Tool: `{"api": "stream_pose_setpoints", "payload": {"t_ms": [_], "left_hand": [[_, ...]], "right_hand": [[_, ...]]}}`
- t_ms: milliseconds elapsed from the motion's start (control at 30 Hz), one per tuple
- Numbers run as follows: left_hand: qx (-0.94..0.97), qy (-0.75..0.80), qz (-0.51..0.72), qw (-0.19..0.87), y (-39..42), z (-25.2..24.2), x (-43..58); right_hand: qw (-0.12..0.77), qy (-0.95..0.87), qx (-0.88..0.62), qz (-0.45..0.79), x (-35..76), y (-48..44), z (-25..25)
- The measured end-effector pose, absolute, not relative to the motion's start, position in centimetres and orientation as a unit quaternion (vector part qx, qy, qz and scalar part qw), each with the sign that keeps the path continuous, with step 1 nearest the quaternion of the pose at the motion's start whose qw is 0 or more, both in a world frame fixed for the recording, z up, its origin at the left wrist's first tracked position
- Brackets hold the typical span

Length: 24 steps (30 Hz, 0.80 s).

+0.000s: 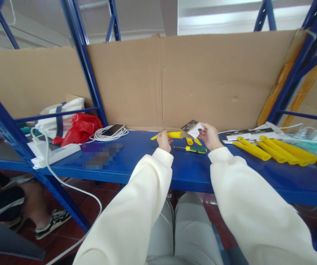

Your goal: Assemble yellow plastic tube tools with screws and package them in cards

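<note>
My left hand [164, 141] is closed around a slim yellow piece [175, 135] whose pointed end sticks out to the left; its exact kind I cannot make out. In my right hand [210, 136] is a black-and-white printed card [191, 127], pinched at its right edge and tilted over the yellow piece's right end. Whether card and piece touch is unclear. Small yellow parts show just beneath the card. On the blue shelf below my hands lies a screwdriver [195, 149] with a green and yellow handle, its shaft toward the left.
Several yellow tube-like pieces [281, 150] and printed cards [238, 134] lie at right. Leftward are a phone [114, 129] on a coiled white cable [103, 134], a red bag [82, 127] and a power strip [56, 154]. Cardboard [202, 81] backs the shelf. Another person's leg [35, 206] shows lower left.
</note>
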<state>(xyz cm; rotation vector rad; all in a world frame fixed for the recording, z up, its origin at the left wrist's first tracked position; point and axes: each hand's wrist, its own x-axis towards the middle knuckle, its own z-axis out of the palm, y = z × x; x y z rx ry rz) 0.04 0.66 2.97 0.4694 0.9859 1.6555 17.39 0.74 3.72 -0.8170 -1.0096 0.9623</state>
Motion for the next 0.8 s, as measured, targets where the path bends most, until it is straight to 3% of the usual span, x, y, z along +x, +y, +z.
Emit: {"api": "stream_pose_setpoints", "payload": {"t_ms": [233, 600, 800], "left_hand": [[0.217, 0.424, 0.686, 0.55, 0.1, 3.2, 0.6], [0.329, 0.398, 0.604, 0.607, -0.5, 2.4, 1.7], [0.354, 0.415, 0.589, 0.596, -0.8, 2.4, 1.8]], "right_hand": [[0.73, -0.336, -0.505, 0.316, 22.4, 3.3, 2.8], [0.648, -0.356, -0.617, 0.269, 25.2, 7.4, 2.9], [0.592, -0.337, -0.653, 0.33, 25.3, 8.8, 2.3]]}}
